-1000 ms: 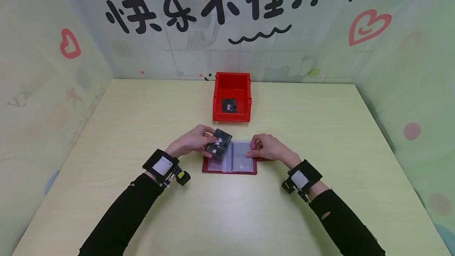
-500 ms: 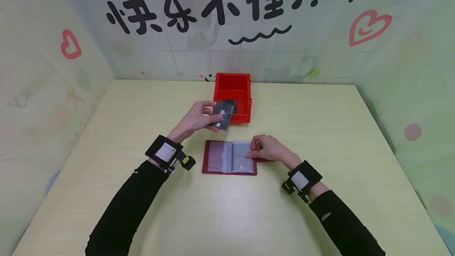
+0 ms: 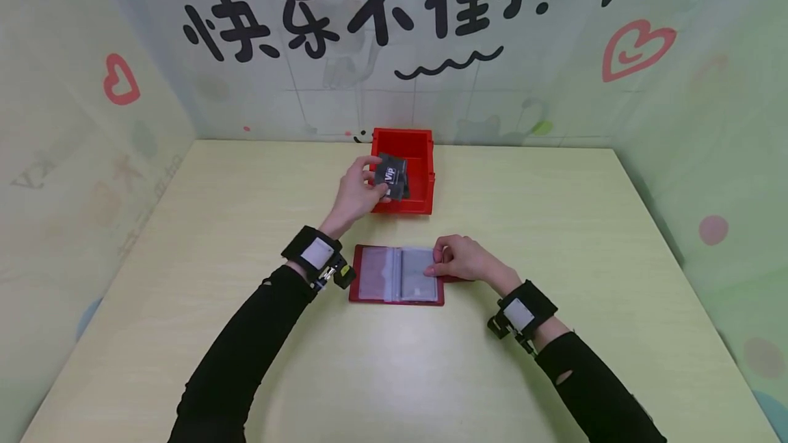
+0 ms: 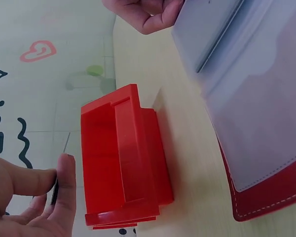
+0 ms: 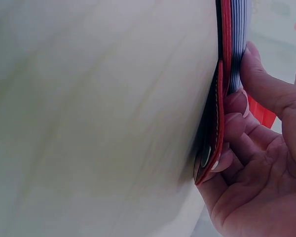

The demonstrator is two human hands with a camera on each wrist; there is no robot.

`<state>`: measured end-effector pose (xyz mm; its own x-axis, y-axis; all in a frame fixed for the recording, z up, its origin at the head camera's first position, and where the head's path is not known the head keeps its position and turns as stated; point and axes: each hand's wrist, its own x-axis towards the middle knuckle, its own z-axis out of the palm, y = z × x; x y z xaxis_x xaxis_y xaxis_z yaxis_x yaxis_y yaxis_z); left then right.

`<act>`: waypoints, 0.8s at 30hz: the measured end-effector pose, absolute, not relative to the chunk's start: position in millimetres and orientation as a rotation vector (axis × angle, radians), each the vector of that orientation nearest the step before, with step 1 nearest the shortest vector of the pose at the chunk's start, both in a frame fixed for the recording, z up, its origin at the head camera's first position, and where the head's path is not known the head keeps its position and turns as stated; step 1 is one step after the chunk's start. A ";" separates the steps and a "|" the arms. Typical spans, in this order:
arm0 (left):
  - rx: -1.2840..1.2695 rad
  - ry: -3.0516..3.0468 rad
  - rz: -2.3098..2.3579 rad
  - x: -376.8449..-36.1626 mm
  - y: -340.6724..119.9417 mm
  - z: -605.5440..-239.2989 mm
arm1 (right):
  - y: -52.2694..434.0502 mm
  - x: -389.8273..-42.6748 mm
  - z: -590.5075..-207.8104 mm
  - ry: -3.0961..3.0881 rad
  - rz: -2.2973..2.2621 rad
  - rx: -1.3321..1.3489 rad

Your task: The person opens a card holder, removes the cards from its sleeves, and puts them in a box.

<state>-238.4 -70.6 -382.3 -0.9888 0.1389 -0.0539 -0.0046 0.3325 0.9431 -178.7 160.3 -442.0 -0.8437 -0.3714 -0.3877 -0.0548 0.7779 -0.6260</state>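
Note:
My left hand [image 3: 357,190] pinches a black VIP card [image 3: 390,174] and holds it over the open red bin [image 3: 425,156] at the table's far middle. A second black card [image 3: 401,189] lies inside the bin, mostly hidden behind the held one. In the left wrist view the card shows only as a thin edge [image 4: 55,190] between thumb and fingers beside the bin [image 4: 123,163]. A red card holder [image 3: 397,284] lies open on the table, its clear sleeves up. My right hand [image 3: 463,260] grips its right edge, fingers curled under the cover [image 5: 218,123].
The pale wooden table [image 3: 554,224] is walled by printed panels at the back and both sides. Black sleeves and wrist cameras sit on both forearms. Only the bin and the holder stand on the table.
My left hand has lifted the black card off the holder and carried it away from me to above the red bin. The right hand and the holder have stayed put.

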 end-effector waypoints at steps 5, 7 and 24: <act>0.184 2.637 1.589 -247.5 -56.6 -391.9 | 160.1 -178.5 -441.6 2.470 -0.846 -0.324; 0.218 2.712 1.511 -250.8 -50.6 -395.3 | 160.0 -178.6 -441.6 2.468 -0.848 -0.326; 0.163 2.833 1.042 -265.4 -16.8 -419.4 | 158.4 -177.8 -439.9 2.463 -0.853 -0.322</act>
<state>-265.4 -16.8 -419.4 -0.9872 0.1413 -0.0741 0.0596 0.7572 0.6505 -177.8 158.4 -439.9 -0.8424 -0.3746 -0.3874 -0.0548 0.7747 -0.6300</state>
